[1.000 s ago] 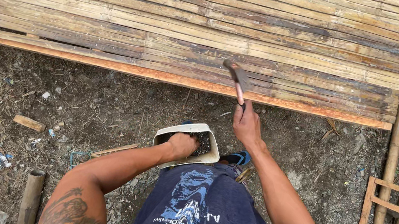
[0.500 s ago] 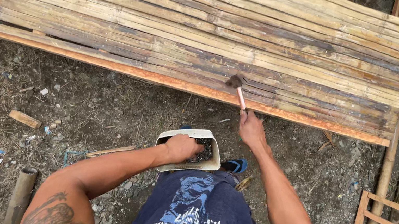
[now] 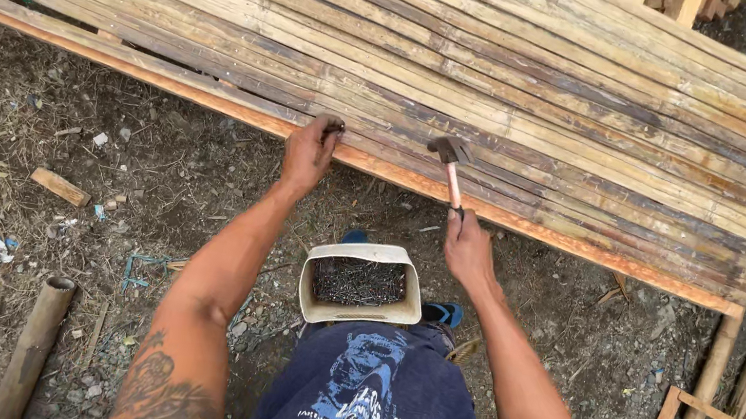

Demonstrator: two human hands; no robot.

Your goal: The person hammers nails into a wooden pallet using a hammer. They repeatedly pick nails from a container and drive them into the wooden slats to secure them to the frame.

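Fingertips of the left hand [image 3: 309, 153] pinch something too small to identify against the bamboo slats [image 3: 525, 114]. Right hand [image 3: 468, 250] grips a hammer [image 3: 451, 160], its palm hiding the handle's end.

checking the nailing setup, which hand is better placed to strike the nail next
Right, probably. The right hand grips the hammer by its handle, head resting on the bamboo slats. The left hand is pinching something small at the slat edge, likely a nail, so it is occupied steadying.
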